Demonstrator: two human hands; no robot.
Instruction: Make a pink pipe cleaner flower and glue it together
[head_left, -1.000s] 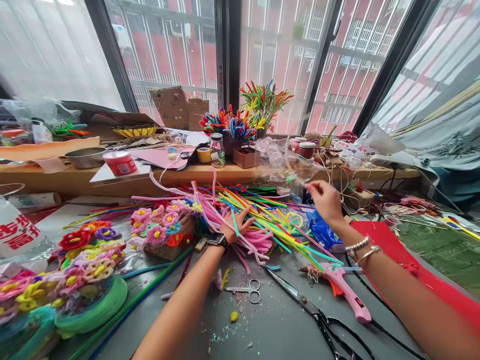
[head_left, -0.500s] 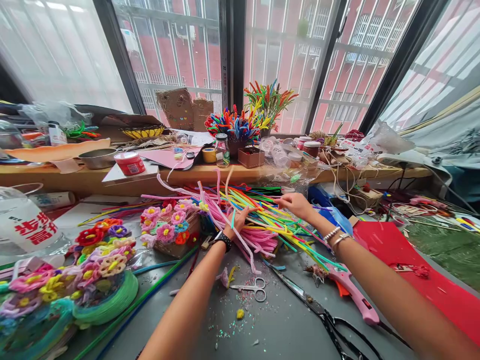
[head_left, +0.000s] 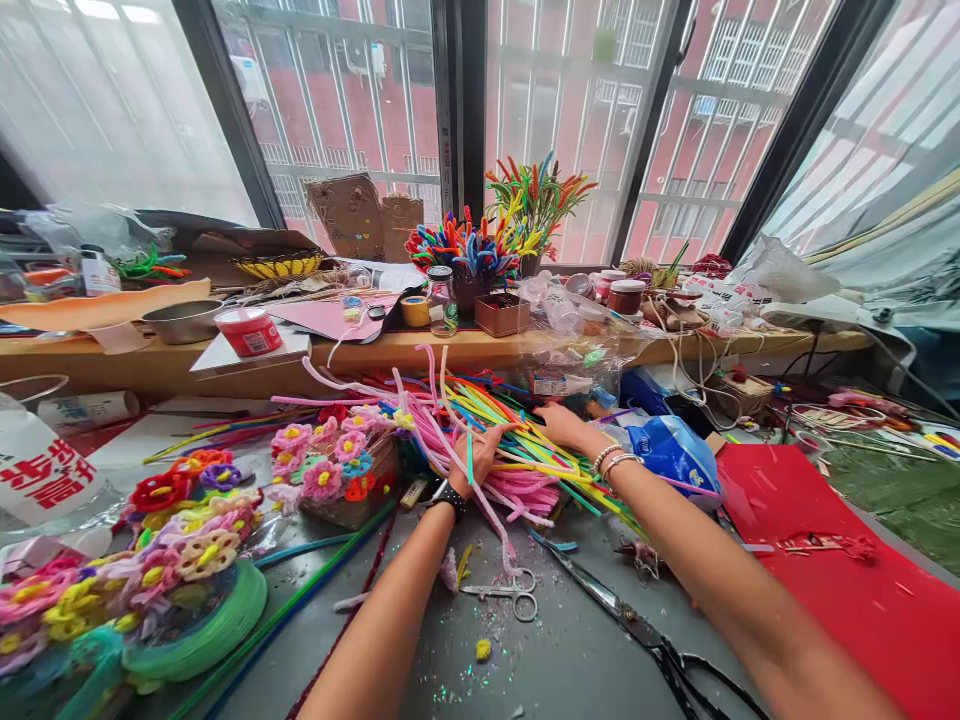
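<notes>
Head view: hands [head_left: 478,457] amid fuzzy, slender pipe cleaners [head_left: 527,494]

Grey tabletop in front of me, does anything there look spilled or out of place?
Yes: shiny specks lie scattered near the small scissors, like spilled glitter, and one pale pink fuzzy stem strays from the bundle down to the scissors' handles.

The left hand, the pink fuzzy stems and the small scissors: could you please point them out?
Left hand [head_left: 483,456], head view: back of the hand.
Pink fuzzy stems [head_left: 525,492], head view: near ends.
Small scissors [head_left: 496,592], head view: blades.
</notes>
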